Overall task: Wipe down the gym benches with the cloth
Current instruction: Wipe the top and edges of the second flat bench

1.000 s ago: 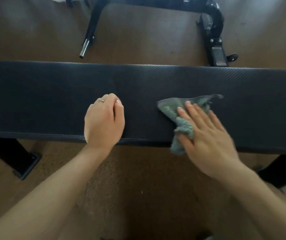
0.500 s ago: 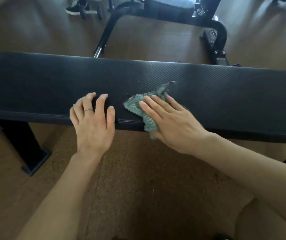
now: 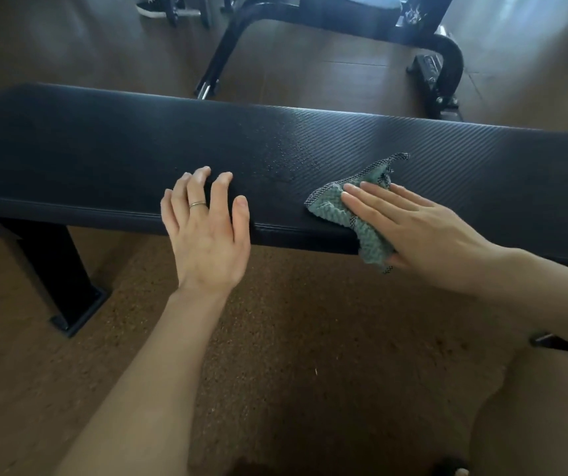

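Note:
A long black padded gym bench (image 3: 103, 156) runs across the view from left to right. A green waffle-weave cloth (image 3: 347, 207) lies on its near edge and hangs over the front side. My right hand (image 3: 416, 231) presses flat on the cloth, fingers straight and pointing left, thumb under the hanging part. My left hand (image 3: 207, 231) rests on the bench's front edge left of the cloth, fingers spread, a ring on one finger. A damp patch shows on the pad between the two hands.
A black bench leg with a foot plate (image 3: 66, 286) stands on the brown floor at the lower left. Behind the bench is a second machine with a curved black frame (image 3: 447, 56) and a chrome tube end (image 3: 203, 89). A shoe (image 3: 153, 8) lies far back.
The cloth under my right hand slid left toward my left hand, then back right along the bench's near edge. My left hand's fingers spread out. The view tilted up.

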`<state>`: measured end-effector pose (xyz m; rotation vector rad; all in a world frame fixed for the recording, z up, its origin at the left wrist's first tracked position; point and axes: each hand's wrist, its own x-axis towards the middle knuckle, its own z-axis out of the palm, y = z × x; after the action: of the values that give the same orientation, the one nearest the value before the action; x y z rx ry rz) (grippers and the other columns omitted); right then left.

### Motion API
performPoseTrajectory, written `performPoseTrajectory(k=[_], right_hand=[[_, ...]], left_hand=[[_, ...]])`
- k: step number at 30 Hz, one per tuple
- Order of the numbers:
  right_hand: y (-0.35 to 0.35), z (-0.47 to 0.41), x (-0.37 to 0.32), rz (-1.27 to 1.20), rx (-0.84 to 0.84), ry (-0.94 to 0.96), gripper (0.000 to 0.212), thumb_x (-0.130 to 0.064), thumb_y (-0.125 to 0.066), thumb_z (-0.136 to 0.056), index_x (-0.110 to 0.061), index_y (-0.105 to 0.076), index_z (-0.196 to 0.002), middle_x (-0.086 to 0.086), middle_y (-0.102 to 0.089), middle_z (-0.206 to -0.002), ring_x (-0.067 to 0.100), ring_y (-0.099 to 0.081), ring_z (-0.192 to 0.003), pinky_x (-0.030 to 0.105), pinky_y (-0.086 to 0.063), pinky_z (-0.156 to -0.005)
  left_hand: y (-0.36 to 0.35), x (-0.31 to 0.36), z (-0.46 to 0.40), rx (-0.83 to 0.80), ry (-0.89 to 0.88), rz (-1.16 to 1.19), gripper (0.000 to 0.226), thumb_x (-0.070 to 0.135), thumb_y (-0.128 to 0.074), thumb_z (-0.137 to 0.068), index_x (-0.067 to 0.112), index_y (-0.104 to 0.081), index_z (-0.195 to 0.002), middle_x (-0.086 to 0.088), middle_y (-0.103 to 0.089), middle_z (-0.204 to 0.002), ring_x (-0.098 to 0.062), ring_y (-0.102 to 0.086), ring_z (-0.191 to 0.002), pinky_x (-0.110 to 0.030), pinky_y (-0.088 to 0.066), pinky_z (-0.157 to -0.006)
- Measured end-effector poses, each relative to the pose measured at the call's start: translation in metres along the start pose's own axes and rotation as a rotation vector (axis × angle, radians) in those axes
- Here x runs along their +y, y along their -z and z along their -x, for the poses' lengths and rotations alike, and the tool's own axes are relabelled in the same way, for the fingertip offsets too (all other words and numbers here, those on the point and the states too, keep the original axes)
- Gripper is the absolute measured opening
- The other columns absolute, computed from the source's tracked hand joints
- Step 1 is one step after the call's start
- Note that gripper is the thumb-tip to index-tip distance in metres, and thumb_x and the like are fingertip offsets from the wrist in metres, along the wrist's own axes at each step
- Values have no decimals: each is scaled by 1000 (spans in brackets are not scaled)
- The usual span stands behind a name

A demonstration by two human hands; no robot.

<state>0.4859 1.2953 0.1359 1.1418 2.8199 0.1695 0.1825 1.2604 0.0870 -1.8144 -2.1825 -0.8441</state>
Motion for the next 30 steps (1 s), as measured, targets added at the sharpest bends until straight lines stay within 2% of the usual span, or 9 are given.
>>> performPoseTrajectory(k=[2,5,10,14,16,19,23,25,30], right_hand=[[5,-24,-10,-25,0,70,91,-45,-54,-98,-20,2,-166,-1,-3,-173,17,-3,-160,42,-14,-130],[10,-75,-43,-39,42,167,87,-44,-55,-100,-14,-6,-166,3,-10,-173,20,-7,-160,44,-15,-130],[13,-105,-75,-66,82,140,84,-53,-43,-102,-15,-3,-166,2,-6,-174,17,-3,-160,40,-5,-131],[0,-58,-49,-111,100,52,95,-42,-65,-96,-22,-4,-166,-3,-6,-173,12,-3,-159,35,-3,-130],[-6,-21,-30,-105,90,-40,98,-39,-67,-93,-24,-3,-166,-4,-7,-173,12,-6,-159,37,-8,-130],[-6,2,-18,-75,57,-68,90,-38,-56,-95,-20,-5,-166,-1,-9,-173,17,-9,-160,40,-13,-128],[3,-50,-41,-42,8,-4,82,-49,-40,-101,-17,-3,-166,1,-4,-173,19,-3,-160,39,-6,-129],[9,-87,-61,-57,15,46,81,-51,-38,-103,-14,-4,-166,5,-4,-173,22,-3,-160,41,-5,-130],[16,-126,-95,-88,29,76,79,-55,-13,-101,-9,-11,-165,9,-10,-172,25,-8,-159,44,-9,-130]], left_hand=[[-3,3,-1,34,18,7,44,36,-30,-108,17,-54,-140,-8,-45,-150,-31,-34,-143,-52,-16,-121],[-4,3,-2,70,23,51,43,33,-28,-109,19,-57,-137,-4,-48,-149,-28,-35,-142,-50,-18,-121],[6,-4,0,12,16,175,47,30,-20,-109,20,-52,-144,3,-43,-155,-18,-29,-147,-41,-11,-124],[15,-20,-7,55,81,153,46,32,-25,-109,15,-53,-142,-3,-46,-153,-23,-31,-147,-47,-16,-124],[20,-38,-19,112,171,103,47,32,-26,-108,11,-54,-139,-7,-50,-149,-26,-33,-146,-50,-18,-123],[24,-51,-42,100,174,18,48,36,-26,-107,11,-56,-134,-9,-57,-142,-27,-36,-145,-50,-19,-122],[21,-53,-82,7,107,-11,51,41,-26,-104,12,-61,-127,-7,-62,-136,-23,-35,-146,-50,-14,-123],[19,-60,-97,-41,108,-36,53,43,-24,-104,12,-60,-128,-6,-62,-136,-21,-34,-147,-50,-11,-124],[16,-73,-105,-192,179,38,45,36,-28,-106,16,-57,-134,-1,-52,-147,-19,-37,-144,-47,-11,-126]])
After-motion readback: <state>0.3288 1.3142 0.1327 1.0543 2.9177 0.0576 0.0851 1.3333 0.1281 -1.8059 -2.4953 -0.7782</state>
